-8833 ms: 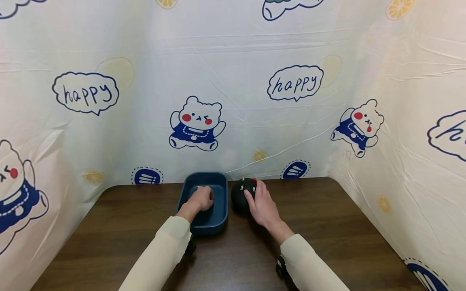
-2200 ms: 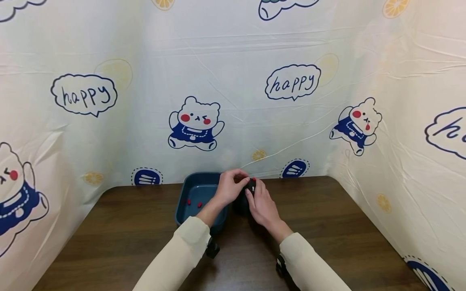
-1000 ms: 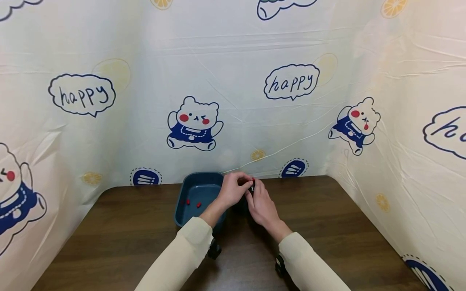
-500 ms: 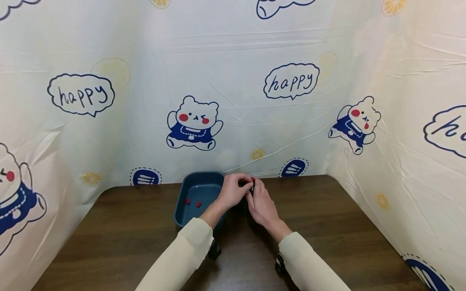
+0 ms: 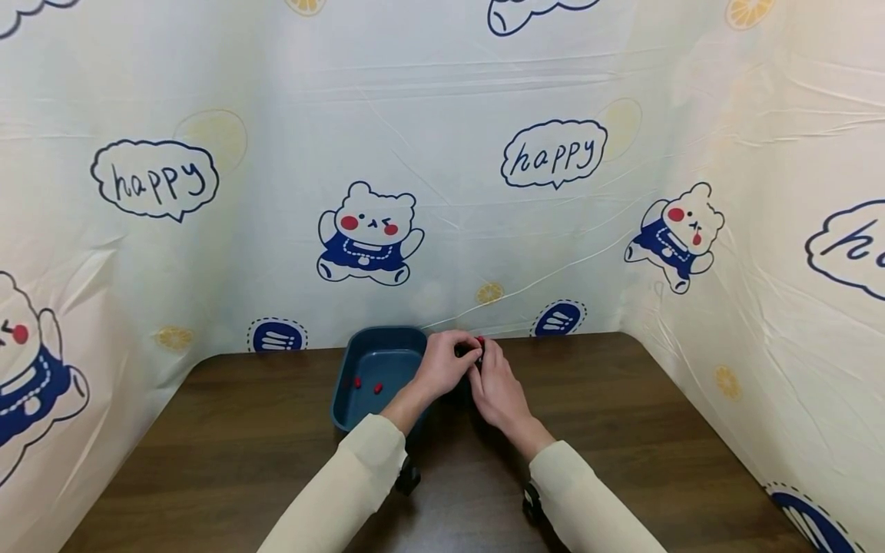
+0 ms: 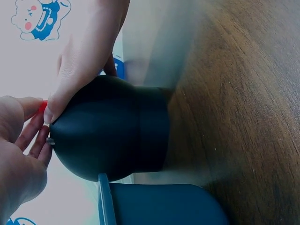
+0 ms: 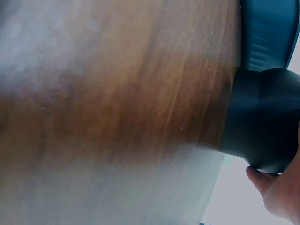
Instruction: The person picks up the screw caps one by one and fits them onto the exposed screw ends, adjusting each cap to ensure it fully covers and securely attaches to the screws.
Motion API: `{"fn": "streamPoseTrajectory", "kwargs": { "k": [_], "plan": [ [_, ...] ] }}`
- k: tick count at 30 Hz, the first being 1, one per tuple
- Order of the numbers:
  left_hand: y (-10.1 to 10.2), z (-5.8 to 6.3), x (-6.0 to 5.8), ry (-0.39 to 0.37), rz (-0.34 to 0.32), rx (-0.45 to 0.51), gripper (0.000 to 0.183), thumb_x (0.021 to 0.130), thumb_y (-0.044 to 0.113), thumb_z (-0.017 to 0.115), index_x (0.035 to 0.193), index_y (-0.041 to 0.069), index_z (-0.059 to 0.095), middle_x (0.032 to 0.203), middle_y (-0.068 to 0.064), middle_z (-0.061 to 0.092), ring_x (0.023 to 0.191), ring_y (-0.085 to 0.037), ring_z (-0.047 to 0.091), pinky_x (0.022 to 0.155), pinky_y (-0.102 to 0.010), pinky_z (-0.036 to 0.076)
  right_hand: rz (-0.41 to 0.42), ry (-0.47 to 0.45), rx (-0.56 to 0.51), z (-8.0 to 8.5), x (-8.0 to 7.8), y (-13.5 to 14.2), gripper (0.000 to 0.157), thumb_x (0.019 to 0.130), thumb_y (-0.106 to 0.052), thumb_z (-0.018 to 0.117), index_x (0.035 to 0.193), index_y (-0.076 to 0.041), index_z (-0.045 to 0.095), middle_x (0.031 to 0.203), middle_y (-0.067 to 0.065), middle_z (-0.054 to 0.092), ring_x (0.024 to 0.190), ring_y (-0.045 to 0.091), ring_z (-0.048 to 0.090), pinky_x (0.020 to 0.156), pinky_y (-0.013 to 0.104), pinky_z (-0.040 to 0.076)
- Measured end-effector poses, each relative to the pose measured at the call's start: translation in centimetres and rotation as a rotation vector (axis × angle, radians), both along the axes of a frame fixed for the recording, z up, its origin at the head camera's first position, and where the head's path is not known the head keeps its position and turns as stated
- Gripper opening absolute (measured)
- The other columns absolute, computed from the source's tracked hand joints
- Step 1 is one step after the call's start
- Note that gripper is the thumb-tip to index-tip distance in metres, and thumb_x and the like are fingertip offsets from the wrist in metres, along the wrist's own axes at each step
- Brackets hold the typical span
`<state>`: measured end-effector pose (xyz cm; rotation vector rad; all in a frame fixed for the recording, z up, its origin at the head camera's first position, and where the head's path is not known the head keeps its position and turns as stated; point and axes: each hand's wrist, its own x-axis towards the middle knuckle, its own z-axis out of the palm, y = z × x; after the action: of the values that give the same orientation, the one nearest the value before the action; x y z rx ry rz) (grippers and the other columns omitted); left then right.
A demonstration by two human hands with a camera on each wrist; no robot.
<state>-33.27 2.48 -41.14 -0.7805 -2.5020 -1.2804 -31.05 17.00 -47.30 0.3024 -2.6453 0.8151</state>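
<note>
One red cap [image 6: 42, 106]: our left hand [image 5: 445, 364] seems to pinch it atop the black dome [image 6: 105, 129]; our right hand [image 5: 499, 393] cups the dome's side, likely bracing it.

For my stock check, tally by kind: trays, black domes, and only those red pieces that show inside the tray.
Blue tray: 1
Black dome: 1
Red pieces showing in the tray: 2
Total: 4

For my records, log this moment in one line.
left hand: at red piece, pinch unclear | right hand: holds black dome | blue tray: beside dome, two red pieces visible inside
</note>
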Motion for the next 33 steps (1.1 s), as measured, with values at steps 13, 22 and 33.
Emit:
{"fn": "streamPoseTrajectory", "kwargs": {
  "k": [13, 22, 33],
  "plan": [
    [0.08, -0.26, -0.07, 0.063, 0.003, -0.046, 0.009, 0.094, 0.011, 0.075, 0.102, 0.008, 0.079, 0.102, -0.004, 0.074, 0.101, -0.020, 0.067, 0.095, -0.039, 0.054, -0.004, 0.045, 0.004, -0.02, 0.15, -0.01, 0.056, 0.109, -0.030, 0.044, 0.155, -0.003, 0.029, 0.156, 0.018, 0.038, 0.137, 0.035, 0.047, 0.097, 0.056, 0.052],
    [0.37, -0.14, 0.09, 0.069, 0.020, -0.074, 0.008, 0.093, 0.009, 0.075, 0.100, 0.007, 0.078, 0.102, -0.006, 0.074, 0.101, -0.022, 0.066, 0.094, -0.040, 0.054, -0.011, 0.059, 0.006, -0.25, -0.05, -0.01, 0.053, 0.108, -0.027, 0.045, 0.153, -0.003, 0.032, 0.153, 0.018, 0.040, 0.133, 0.036, 0.050, 0.096, 0.056, 0.052],
    [0.40, 0.01, 0.20, 0.064, 0.016, -0.088, 0.010, 0.093, 0.011, 0.076, 0.102, 0.008, 0.078, 0.104, -0.005, 0.074, 0.103, -0.022, 0.064, 0.096, -0.040, 0.052, -0.001, 0.051, 0.001, -0.10, 0.05, 0.02, 0.053, 0.108, -0.026, 0.045, 0.155, -0.004, 0.031, 0.155, 0.018, 0.039, 0.135, 0.036, 0.048, 0.097, 0.056, 0.052]
  ]
}}
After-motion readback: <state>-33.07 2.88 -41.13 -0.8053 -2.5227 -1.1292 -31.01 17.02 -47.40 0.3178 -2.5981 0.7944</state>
